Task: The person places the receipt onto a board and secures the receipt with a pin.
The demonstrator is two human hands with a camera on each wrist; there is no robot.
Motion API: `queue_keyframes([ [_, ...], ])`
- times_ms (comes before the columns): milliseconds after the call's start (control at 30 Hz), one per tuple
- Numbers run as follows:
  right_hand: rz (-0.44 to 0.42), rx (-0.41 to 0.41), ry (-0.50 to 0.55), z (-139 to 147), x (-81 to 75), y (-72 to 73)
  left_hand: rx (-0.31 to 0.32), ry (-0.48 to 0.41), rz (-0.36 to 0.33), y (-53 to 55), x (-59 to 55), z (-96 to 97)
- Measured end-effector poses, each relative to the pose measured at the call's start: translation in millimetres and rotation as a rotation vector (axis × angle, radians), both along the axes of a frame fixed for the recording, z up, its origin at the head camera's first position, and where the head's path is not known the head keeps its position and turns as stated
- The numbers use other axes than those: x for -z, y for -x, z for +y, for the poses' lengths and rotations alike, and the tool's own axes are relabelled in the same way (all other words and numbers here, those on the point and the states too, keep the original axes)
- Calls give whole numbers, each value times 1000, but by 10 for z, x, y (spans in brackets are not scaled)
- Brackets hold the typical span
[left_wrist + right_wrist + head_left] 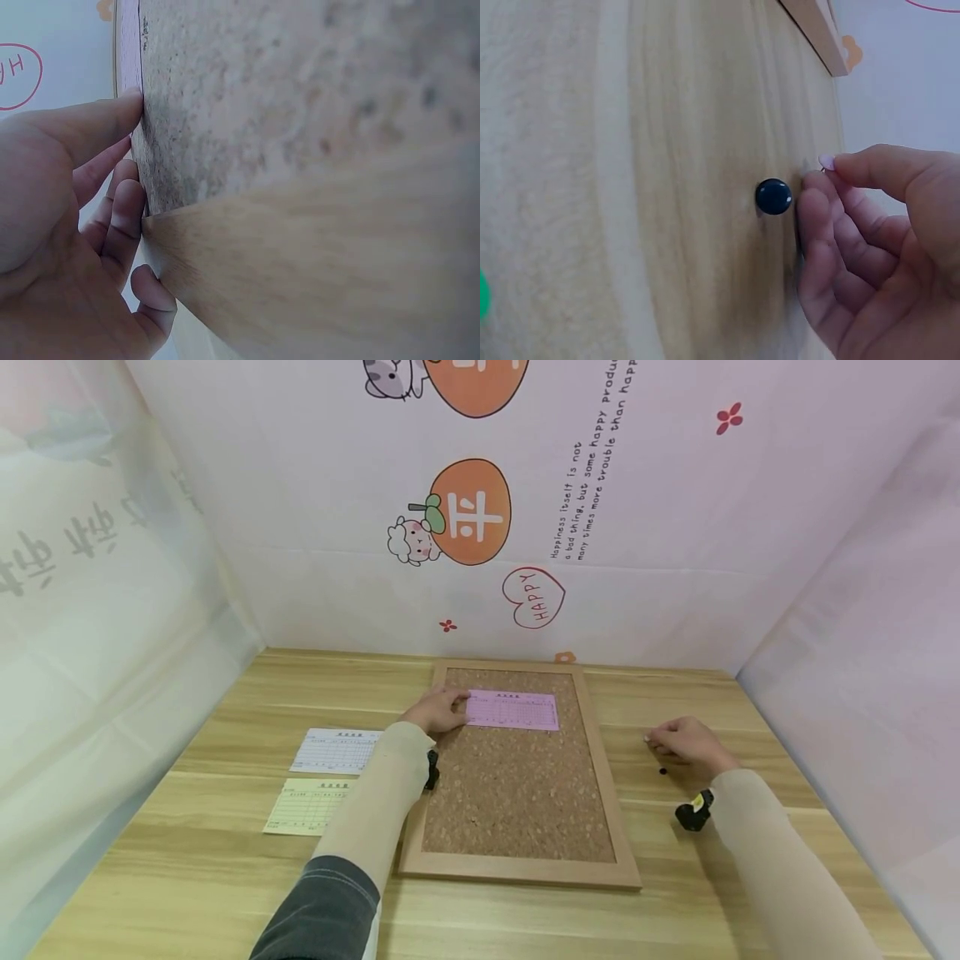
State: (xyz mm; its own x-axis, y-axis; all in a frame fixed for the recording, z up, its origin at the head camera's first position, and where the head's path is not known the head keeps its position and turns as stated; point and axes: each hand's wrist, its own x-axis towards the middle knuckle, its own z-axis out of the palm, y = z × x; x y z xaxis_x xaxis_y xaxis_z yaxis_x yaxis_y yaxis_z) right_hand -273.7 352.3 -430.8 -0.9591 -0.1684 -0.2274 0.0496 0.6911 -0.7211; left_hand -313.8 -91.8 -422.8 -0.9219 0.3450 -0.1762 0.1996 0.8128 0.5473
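Note:
A framed cork board point(517, 793) lies on the wooden table, with a purple printed slip point(512, 710) across its upper part. My left hand point(438, 710) is at the slip's left edge, fingertips pressing it against the cork. In the left wrist view, the other fingers point(127, 206) are loosely bent beside the board's frame. To the right of the board, my right hand point(686, 742) pinches a thumbtack point(826, 161) with a pale head between thumb and forefinger, its metal pin just showing. A black thumbtack point(773, 196) rests on the table right by that hand.
Left of the board lie a white printed slip point(333, 752) and a yellow one point(300, 806), both partly covered by my left sleeve. A green object point(483, 294) peeks in at the right wrist view's edge. A printed cloth backdrop point(637, 610) stands behind the table.

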Motion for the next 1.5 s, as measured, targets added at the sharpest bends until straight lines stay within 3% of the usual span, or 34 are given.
queue_keyframes([
  [433, -41, 11, 167, 15, 21, 63, 2, -3, 0, -7, -10, -7],
  [700, -39, 15, 175, -11, 28, 48, -2, -7, -9, 16, 26, -9],
  [933, -11, 28, 112, -67, -5, 94, -1, -15, -7, 2, 11, -12],
  [1200, -5, 3, 205, -175, -23, 151, -8, -9, -13, -10, -10, -8],
  [1500, -17, -43, 191, -344, -99, 225, -11, -15, -22, -22, -16, -7],
])
